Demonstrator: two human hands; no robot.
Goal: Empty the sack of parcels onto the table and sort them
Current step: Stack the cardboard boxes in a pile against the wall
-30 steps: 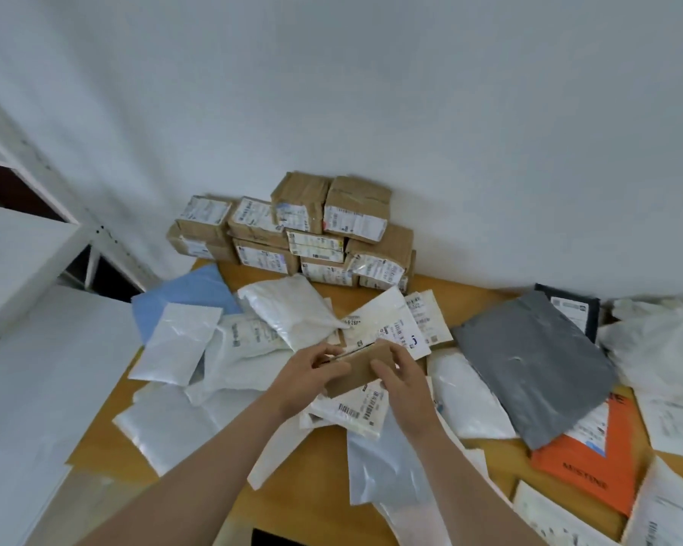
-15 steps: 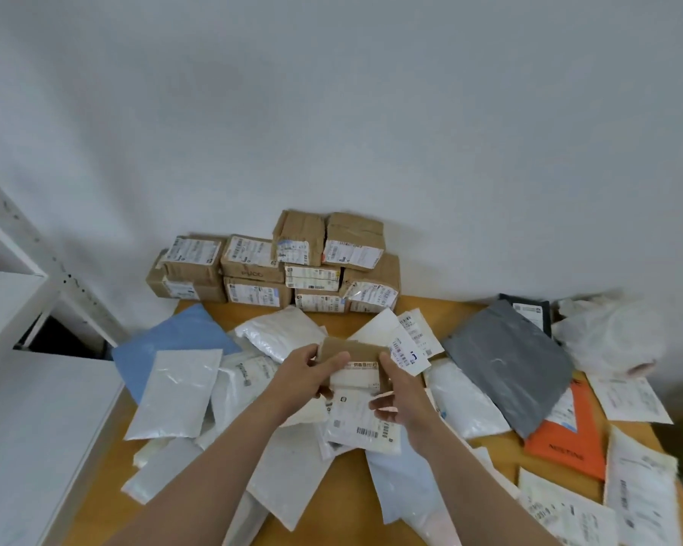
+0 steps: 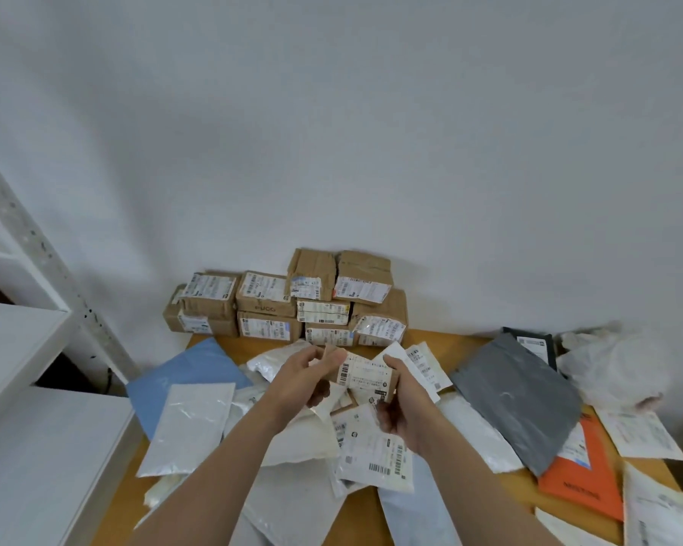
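Observation:
A small brown cardboard parcel [image 3: 365, 375] with a white barcode label hangs above the table, label facing me. My left hand [image 3: 304, 382] grips its left end and my right hand [image 3: 401, 403] grips its right end. Behind it, a stack of several labelled cardboard boxes [image 3: 288, 305] stands against the wall at the back of the wooden table [image 3: 474, 342]. White plastic mailer bags [image 3: 190, 423] lie spread under and around my hands. A crumpled white sack [image 3: 612, 364] lies at the back right.
A blue mailer [image 3: 186, 376] lies at the left, a large grey mailer [image 3: 517, 392] and an orange envelope [image 3: 586, 474] at the right. A black parcel [image 3: 533, 342] sits behind the grey one. White metal shelving [image 3: 28, 333] stands left of the table.
Both hands have lifted the small cardboard parcel off the pile and turned it so its label faces me. The view has tilted up toward the wall.

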